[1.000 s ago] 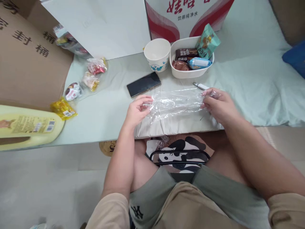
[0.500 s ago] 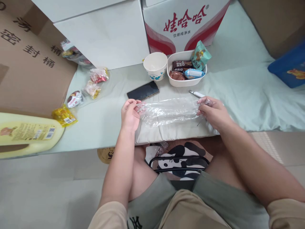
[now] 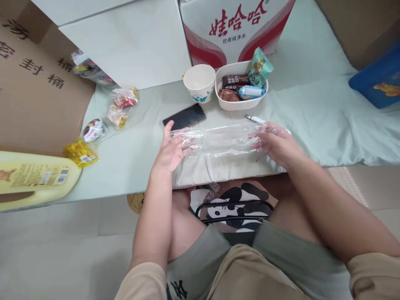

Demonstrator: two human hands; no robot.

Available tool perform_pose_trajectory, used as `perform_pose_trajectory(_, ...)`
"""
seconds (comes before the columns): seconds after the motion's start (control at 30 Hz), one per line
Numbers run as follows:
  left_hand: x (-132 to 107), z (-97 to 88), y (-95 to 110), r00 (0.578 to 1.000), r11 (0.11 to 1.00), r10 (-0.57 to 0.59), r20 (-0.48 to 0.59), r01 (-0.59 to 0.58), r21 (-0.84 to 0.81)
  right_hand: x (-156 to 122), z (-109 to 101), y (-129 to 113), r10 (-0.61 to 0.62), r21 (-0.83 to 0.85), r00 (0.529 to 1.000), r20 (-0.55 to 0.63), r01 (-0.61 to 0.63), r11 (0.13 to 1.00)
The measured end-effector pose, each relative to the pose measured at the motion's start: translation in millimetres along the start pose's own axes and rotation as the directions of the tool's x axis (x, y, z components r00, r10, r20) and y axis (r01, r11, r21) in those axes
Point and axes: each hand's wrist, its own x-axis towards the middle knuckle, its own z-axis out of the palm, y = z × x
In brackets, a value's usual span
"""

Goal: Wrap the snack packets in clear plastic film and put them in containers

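Nearest the camera, a panda-print bag (image 3: 237, 204) sat in the person's lap, below both wrists. Just past it, a folded grey cloth (image 3: 225, 171) lay at the desk (image 3: 131, 154) edge, under the hands. Across the cloth stretched a clear plastic film (image 3: 218, 139), crinkled, running from one hand to the other.

The left hand (image 3: 170, 150) was opened out, fingers straight and pressed flat against the film's left end without closing on it. The right hand (image 3: 275, 143) was loosely curled, with the film's right end gathered over its fingertips in a light pinch. By the look of it, the film was being spread and pulled flat. Getting it smooth would call for an even, gentle pull from both ends, since film this thin bunches and clings easily.

Just beyond the left hand's fingertips lay a dark phone (image 3: 184, 117), and just beyond the right hand a small white tool (image 3: 255, 119). Farther on stood a paper cup (image 3: 199, 81) beside a white bowl (image 3: 240, 105) of wrapped snacks, then a red-and-white carton (image 3: 234, 29). Well out from the left hand were loose snack packets (image 3: 117, 116), a yellow bottle (image 3: 34, 177) and a brown cardboard box (image 3: 37, 83).
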Motion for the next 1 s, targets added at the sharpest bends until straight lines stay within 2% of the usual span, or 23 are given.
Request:
perform_pose_trajectory(0.07, -2, 4.2, 0, 0.995, 0.992, -0.100, 0.001, 0.100, 0.076, -1, 3, 0, 0.062, -0.003, 0.998, -0.011, -0.062, 0.998)
perform_pose_trajectory(0.17, -1, 8.2, 2, 0.982, 0.984, -0.087, -0.166, 0.111, 0.138, -5, -1, 0, 0.124, -0.015, 0.992, 0.018, -0.124, 0.992)
perform_pose_trajectory(0.23, 2, 8.0, 5, 0.967, 0.987, -0.067, -0.246, 0.101, 0.128, -9, -13, -4, 0.156, -0.042, 0.981, 0.119, -0.152, 0.987)
perform_pose_trajectory(0.3, 3, 6.3, 9, 0.961, 0.985, -0.080, -0.263, 0.117, 0.128, -12, -29, -8, 0.210, -0.086, 0.933, 0.293, -0.194, 0.977)
perform_pose_trajectory(0.37, 4, 4.9, 10, 0.962, 0.979, -0.099, -0.254, 0.140, 0.147, -11, -44, -11, 0.252, -0.115, 0.869, 0.427, -0.224, 0.968)
perform_pose_trajectory(0.4, 4, 4.9, 9, 0.965, 0.974, -0.112, -0.236, 0.154, 0.168, -9, -49, -12, 0.239, -0.102, 0.868, 0.436, -0.216, 0.971)
perform_pose_trajectory(0.5, 5, 9.8, 2, 0.976, 0.939, -0.195, -0.097, 0.214, 0.269, 2, -45, -7, 0.064, 0.007, 0.964, 0.259, -0.068, 0.998)
perform_pose_trajectory(0.53, 5, 12.9, -1, 0.972, 0.924, -0.230, -0.039, 0.231, 0.304, 4, -37, -5, 0.010, 0.025, 0.977, 0.213, -0.016, 1.000)
perform_pose_trajectory(0.57, 5, 16.1, -4, 0.965, 0.912, -0.262, 0.021, 0.241, 0.332, 6, -27, -2, -0.014, 0.021, 0.975, 0.220, 0.009, 1.000)
perform_pose_trajectory(0.63, 6, 21.4, -8, 0.946, 0.903, -0.295, 0.134, 0.230, 0.364, 6, -3, 3, 0.040, -0.041, 0.924, 0.381, -0.026, 0.999)
perform_pose_trajectory(0.7, 6, 22.4, -8, 0.922, 0.903, -0.306, 0.238, 0.202, 0.379, 3, 18, 7, 0.139, -0.168, 0.809, 0.571, -0.051, 0.985)
perform_pose_trajectory(0.77, 7, 18.4, -6, 0.896, 0.901, -0.315, 0.313, 0.179, 0.394, 0, 30, 9, 0.193, -0.268, 0.715, 0.672, -0.009, 0.963)
perform_pose_trajectory(0.8, 8, 15.5, -4, 0.895, 0.906, -0.304, 0.326, 0.166, 0.389, 0, 33, 9, 0.189, -0.279, 0.702, 0.687, 0.015, 0.960)
perform_pose_trajectory(0.83, 9, 13.0, -3, 0.910, 0.922, -0.267, 0.316, 0.146, 0.359, -1, 34, 10, 0.165, -0.266, 0.715, 0.680, 0.031, 0.964)
perform_pose_trajectory(0.87, 11, 11.5, -3, 0.935, 0.946, -0.209, 0.288, 0.118, 0.303, 0, 34, 10, 0.127, -0.231, 0.749, 0.650, 0.036, 0.972)
perform_pose_trajectory(0.93, 14, 13.5, -6, 0.971, 0.988, -0.084, 0.224, 0.052, 0.142, 2, 35, 11, 0.051, -0.136, 0.847, 0.528, 0.026, 0.990)
perform_pose_trajectory(1.0, 16, 22.4, -14, 0.963, 0.998, -0.055, 0.265, 0.053, 0.015, 5, 37, 12, 0.016, -0.071, 0.926, 0.378, 0.012, 0.997)
